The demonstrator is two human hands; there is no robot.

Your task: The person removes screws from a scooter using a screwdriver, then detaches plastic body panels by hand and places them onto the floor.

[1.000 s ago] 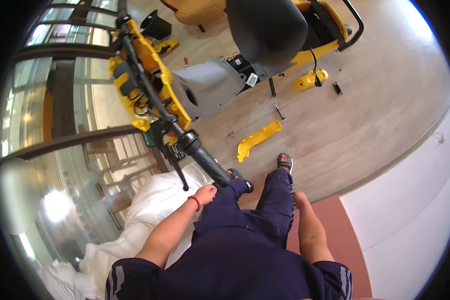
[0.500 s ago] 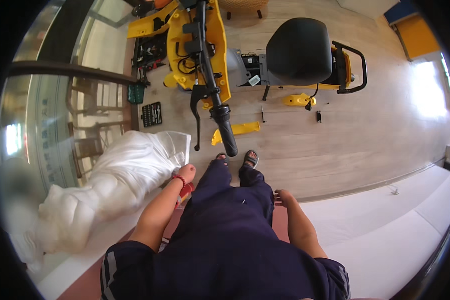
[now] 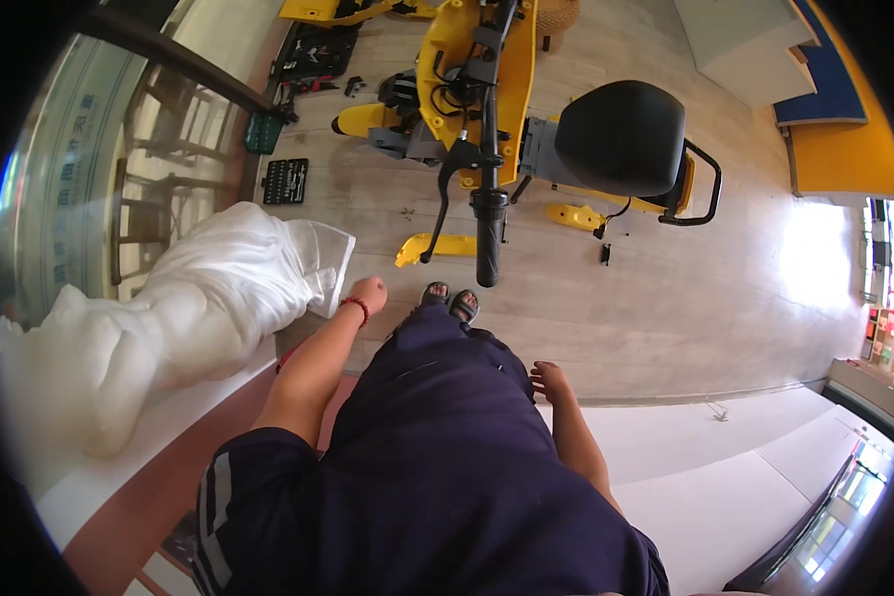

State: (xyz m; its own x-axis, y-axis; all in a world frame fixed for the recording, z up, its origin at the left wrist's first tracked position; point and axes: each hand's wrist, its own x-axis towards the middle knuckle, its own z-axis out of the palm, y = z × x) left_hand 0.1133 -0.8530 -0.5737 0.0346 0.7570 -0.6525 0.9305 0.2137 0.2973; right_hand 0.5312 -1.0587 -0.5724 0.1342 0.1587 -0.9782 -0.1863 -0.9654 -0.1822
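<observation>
My left hand (image 3: 370, 294) hangs at the left of my legs with its fingers curled closed, and nothing sticks out of it. A red bracelet (image 3: 356, 306) circles that wrist. My right hand (image 3: 550, 380) hangs beside my right hip, fingers slightly apart, holding nothing. In front of me stands a partly stripped yellow scooter (image 3: 526, 109). Its black handlebar grip (image 3: 489, 238) and brake lever (image 3: 445, 199) point toward me, apart from both hands. Loose on the floor beyond my feet lies a long yellow panel (image 3: 442, 248).
A white statue (image 3: 209, 273) leans in from the left, close to my left hand. On the floor are a socket set (image 3: 284, 182), a green box (image 3: 262, 133) and a smaller yellow part (image 3: 574, 216). White panels (image 3: 705, 467) lie at the right; the scooter's black seat (image 3: 621, 137) faces up.
My viewpoint has turned and shifted, so the handlebar sits farther right and the statue farther left. My feet are now closer together. Both hands still hang at my sides.
</observation>
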